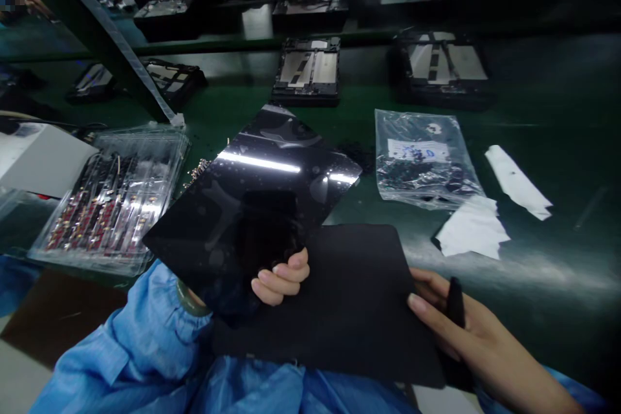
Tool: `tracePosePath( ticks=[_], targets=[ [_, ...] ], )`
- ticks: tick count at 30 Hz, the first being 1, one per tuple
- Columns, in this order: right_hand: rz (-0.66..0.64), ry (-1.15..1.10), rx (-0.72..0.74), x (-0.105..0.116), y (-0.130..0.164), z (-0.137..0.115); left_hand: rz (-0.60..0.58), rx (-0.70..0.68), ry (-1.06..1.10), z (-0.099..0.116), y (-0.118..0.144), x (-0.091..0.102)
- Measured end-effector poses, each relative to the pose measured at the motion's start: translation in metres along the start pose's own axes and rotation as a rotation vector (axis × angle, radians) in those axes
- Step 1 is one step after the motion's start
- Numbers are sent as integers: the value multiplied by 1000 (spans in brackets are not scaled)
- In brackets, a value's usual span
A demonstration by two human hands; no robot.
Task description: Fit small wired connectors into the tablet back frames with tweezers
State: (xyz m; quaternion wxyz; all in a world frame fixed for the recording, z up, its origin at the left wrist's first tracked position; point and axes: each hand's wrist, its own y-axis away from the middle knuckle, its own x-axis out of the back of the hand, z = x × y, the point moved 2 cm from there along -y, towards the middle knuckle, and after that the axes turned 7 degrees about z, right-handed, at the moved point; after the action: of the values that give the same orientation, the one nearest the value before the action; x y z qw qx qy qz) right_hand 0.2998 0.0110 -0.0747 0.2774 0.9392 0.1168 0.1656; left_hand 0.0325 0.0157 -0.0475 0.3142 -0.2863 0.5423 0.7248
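Left hand (279, 281) clamps glossy black glass panel (252, 207) at near edge | right hand (460, 323) pinches slim black tool (455, 301) | panel likely stiff, slick, fragile; hold by edges.

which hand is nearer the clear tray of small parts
Left. The left hand, gripping the glossy black panel, sits just right of the clear tray. The right hand, holding a dark pen-like tool, is far across the black mat.
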Motion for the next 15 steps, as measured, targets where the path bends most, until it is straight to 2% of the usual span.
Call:
tracePosePath(
  ticks=[3,7,9,13,14,15],
  targets=[
    [-53,47,12,1,-5,1,-24,25,-15,-1,-3,2],
    [-33,100,54,3,-9,2,-94,32,-9,-5,-9,10],
    [67,185,102,4,-10,0,-123,-25,28,-7,-12,14],
    [465,363,367,1,-2,-19,-224,-78,43,-9,-16,16],
    [487,350,449,-6,1,-28,-241,-79,32,-9,-16,15],
    [455,317,522,-15,4,-37,-251,-77,17,-9,-17,15]
  ],
)
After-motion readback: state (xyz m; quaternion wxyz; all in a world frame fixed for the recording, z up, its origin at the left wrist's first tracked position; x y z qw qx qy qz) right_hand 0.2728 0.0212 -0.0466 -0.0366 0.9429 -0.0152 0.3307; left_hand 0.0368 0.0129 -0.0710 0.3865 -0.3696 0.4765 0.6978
